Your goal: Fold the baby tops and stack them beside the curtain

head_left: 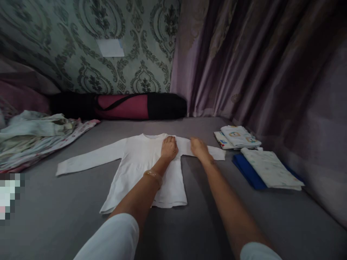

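Observation:
A small white long-sleeved shirt (141,159) lies spread flat on the grey bed sheet, with both sleeves stretched out sideways. My left hand (169,148) rests flat on the shirt near its right shoulder, fingers extended, a bangle on the wrist. Over the right sleeve, just beyond the shoulder seam, is my right hand (200,148). Motion blurs its fingers, and I cannot tell whether they grip the cloth. The sleeve's cuff (221,154) shows to the right of that hand.
Folded printed cloths (238,136) and a folded pale cloth (271,168) on a blue cloth (248,171) lie at the right. A heap of clothes (40,133) is at the left. A black and maroon bag (121,106) lies along the wall; a curtain (217,72) hangs at the right.

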### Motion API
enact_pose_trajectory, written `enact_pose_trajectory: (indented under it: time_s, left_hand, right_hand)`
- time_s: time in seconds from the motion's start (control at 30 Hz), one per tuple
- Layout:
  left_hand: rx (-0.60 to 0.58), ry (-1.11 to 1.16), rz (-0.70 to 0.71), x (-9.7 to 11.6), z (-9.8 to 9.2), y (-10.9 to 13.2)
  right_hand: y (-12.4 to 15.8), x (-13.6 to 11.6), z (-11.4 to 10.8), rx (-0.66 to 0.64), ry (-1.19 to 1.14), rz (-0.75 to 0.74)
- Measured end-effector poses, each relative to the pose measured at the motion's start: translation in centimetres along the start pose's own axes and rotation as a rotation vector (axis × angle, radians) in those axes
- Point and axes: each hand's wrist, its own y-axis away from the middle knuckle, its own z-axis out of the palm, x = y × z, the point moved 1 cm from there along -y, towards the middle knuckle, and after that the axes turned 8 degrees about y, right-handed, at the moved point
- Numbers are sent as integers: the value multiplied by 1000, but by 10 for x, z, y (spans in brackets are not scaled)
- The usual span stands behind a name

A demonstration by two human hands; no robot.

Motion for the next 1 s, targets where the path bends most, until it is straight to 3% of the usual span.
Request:
enact_pose_trajectory:
  time_s: [0.1,0.2,0.47,0.7,1.0]
  left_hand:
    - [-49,15,10,-4,2,0]
    - [-92,4,32,-6,4,0]
    - [-93,-39,-29,-1,5,1]
    - [-44,-18,-27,0,4,1]
    - [-56,17,-23,0,3,1]
  right_hand:
    - [-14,-39,18,18,-7,-142]
    - [-19,-52,34,1,-20,-170]
    - [-6,-35,50,-17,-38,-52]
    - [8,-20,47,-19,-15,127]
    - [21,19,41,-68,14,264]
